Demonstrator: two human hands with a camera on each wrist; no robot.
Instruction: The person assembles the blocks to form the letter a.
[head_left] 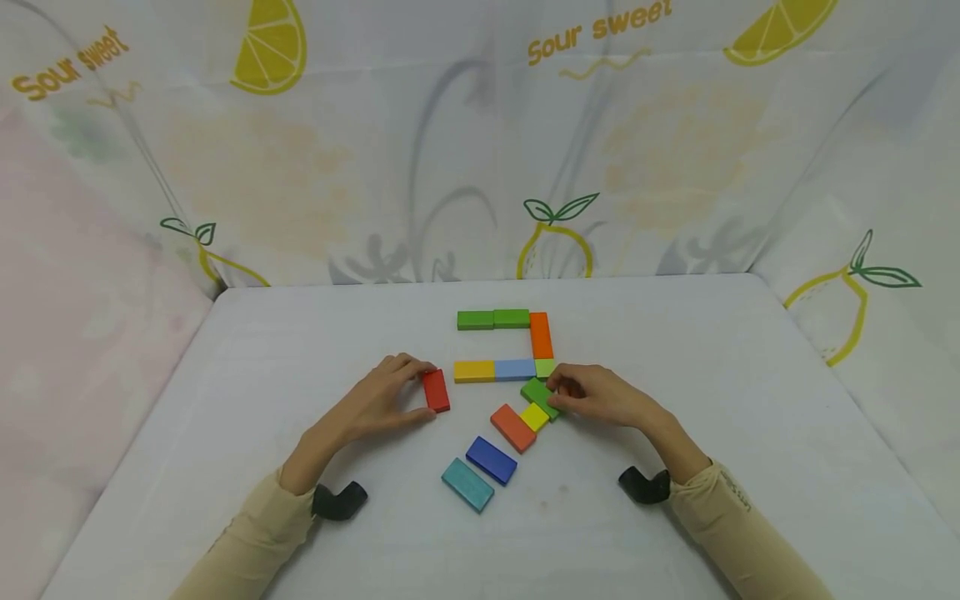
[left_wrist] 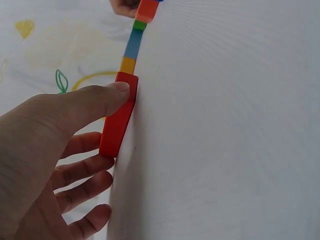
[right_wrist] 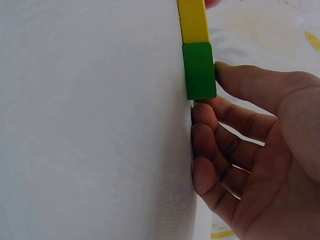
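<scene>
My left hand (head_left: 382, 400) holds a red block (head_left: 437, 391) by its two ends, thumb at the near end and fingers at the far end. In the left wrist view the thumb lies across this red block (left_wrist: 119, 117) and the other fingers spread behind it. With thumb and fingertips my right hand (head_left: 600, 394) pinches a green block (head_left: 540, 398). In the right wrist view that green block (right_wrist: 200, 71) stands against a small yellow block (right_wrist: 194, 21). An orange-red block (head_left: 513, 428) touches the yellow one's other side in the head view.
Behind lie two green blocks (head_left: 493, 319) end to end, an orange block (head_left: 541, 336), a light green block (head_left: 544, 367), a light blue block (head_left: 515, 370) and a yellow-orange block (head_left: 475, 372). Nearer are a blue block (head_left: 491, 461) and a teal block (head_left: 468, 485), on a white table (head_left: 562, 542).
</scene>
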